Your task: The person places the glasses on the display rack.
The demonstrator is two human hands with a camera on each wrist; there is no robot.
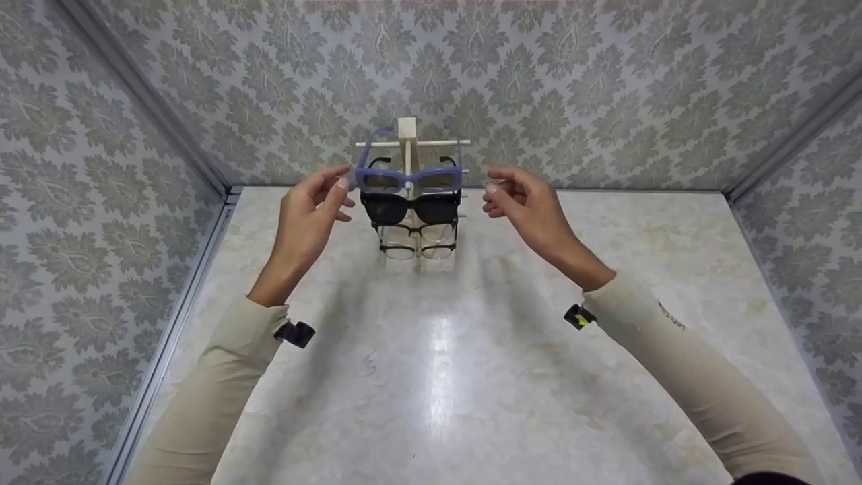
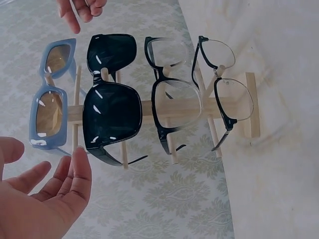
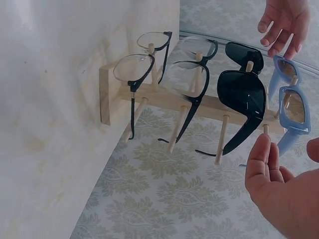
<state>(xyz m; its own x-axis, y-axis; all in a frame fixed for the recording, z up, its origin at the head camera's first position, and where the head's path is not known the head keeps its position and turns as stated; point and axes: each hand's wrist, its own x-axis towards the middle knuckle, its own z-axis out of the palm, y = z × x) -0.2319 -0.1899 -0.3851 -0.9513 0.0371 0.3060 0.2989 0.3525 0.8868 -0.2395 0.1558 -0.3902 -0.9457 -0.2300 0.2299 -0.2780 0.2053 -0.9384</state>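
Blue-framed sunglasses (image 1: 409,180) sit on the top tier of a wooden eyewear stand (image 1: 407,126). My left hand (image 1: 306,215) is beside their left end, fingers loosely bent and the thumb apart from them in the left wrist view. On the other side my right hand (image 1: 528,209) hovers a short way off the right end, fingers relaxed around nothing. Below hang black sunglasses (image 2: 112,114), then black-rimmed clear glasses (image 2: 157,107). Lowest are half-rimmed glasses (image 3: 133,85), nearest the stand's base (image 3: 105,94).
The stand rises from a marbled white tabletop (image 1: 512,377), close to the patterned back wall (image 1: 572,87). Thin wooden pegs (image 1: 444,143) stick out sideways from its post. Patterned side panels with metal edging (image 1: 161,323) flank the table.
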